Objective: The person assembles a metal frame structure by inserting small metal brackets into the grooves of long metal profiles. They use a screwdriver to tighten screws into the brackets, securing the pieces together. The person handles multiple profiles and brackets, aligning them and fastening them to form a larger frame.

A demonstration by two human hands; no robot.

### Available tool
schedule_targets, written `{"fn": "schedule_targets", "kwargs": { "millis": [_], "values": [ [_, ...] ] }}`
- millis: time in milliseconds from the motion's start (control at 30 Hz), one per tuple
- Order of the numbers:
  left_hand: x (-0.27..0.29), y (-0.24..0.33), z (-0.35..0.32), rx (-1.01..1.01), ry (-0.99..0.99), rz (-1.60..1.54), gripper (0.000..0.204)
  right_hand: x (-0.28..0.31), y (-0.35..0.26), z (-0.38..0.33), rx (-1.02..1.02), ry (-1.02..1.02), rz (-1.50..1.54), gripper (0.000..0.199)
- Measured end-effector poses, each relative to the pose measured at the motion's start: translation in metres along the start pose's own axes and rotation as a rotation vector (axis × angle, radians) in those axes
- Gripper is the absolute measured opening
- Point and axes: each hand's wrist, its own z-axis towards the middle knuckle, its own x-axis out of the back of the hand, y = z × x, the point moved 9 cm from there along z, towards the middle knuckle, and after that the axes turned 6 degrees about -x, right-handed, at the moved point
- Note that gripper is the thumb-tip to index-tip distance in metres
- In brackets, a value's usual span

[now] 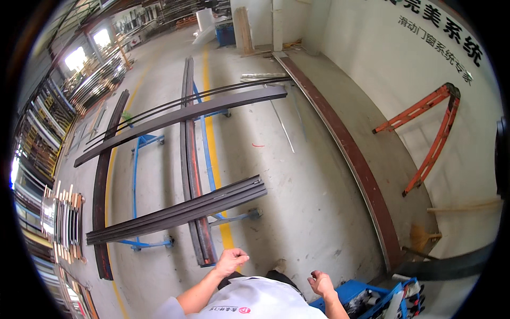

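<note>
My left hand point(232, 261) is raised in front of my waist, fingers curled into a loose fist; whatever may be inside is hidden. Just beyond it are the near ends of a pair of long dark rails point(197, 223) with a reddish stripe. My right hand point(322, 283) hangs at my right side, above a blue cart, with thumb apart from half-bent fingers and nothing seen in it. Ahead to the left, a bundle of dark grey profiles point(178, 210) lies across the rails. Farther off, a wide dark profile point(186, 114) and two thin black bars point(170, 103) cross them too.
Blue wheeled stands point(134, 181) carry the rails, with castors jutting out. A blue cart point(353, 292) with tools stands close on my right. A brown beam point(345, 154) runs along the right floor. An orange ladder point(438, 138) leans by the wall; a broom point(422, 236) lies nearer.
</note>
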Motion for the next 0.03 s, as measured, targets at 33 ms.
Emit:
{"fn": "schedule_targets", "kwargs": {
  "millis": [33],
  "values": [
    [-0.0247, 0.0106, 0.0161, -0.007, -0.049, -0.017, 0.015, 0.0159, 0.0177, 0.0179, -0.046, -0.014, -0.005, 0.044]
  ]
}}
